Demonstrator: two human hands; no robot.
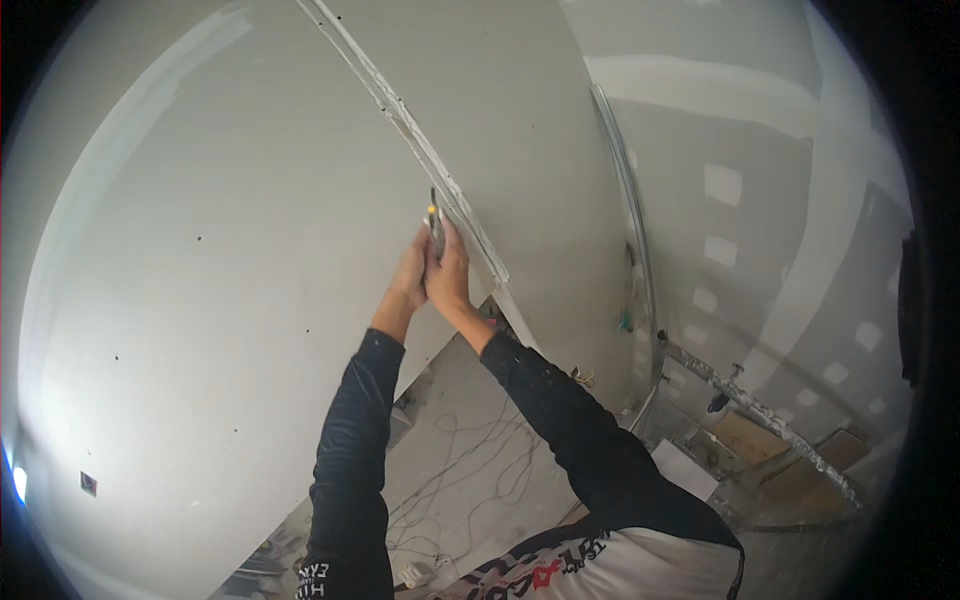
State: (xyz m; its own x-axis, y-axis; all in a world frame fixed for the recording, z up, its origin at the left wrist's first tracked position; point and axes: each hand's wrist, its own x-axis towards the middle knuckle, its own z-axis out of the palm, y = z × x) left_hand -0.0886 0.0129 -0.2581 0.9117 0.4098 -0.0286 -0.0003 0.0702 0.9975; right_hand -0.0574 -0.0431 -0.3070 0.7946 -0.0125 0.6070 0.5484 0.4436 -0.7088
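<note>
Both my arms are stretched forward in dark sleeves, and my hands meet at the wall. A slim hand tool (436, 222) with a thin dark tip and a yellow band points up from between them; its exact kind is too small to make out. My right hand (449, 272) is closed round its handle. Pressed against it from the other side, my left hand (409, 276) is closed too, with some of its fingers hidden. Just right of the tip, a long white strip (423, 149) runs diagonally along the pale wallboard (230, 180), with rough edges and small dark holes.
Loose cables (460, 455) trail over the floor below my arms. To the right a metal rail (627, 180) stands along the wall, above a plaster-spattered bar (750, 410). Brown boards (748, 438) lie beneath that bar. A socket box (89, 484) sits low in the left wall.
</note>
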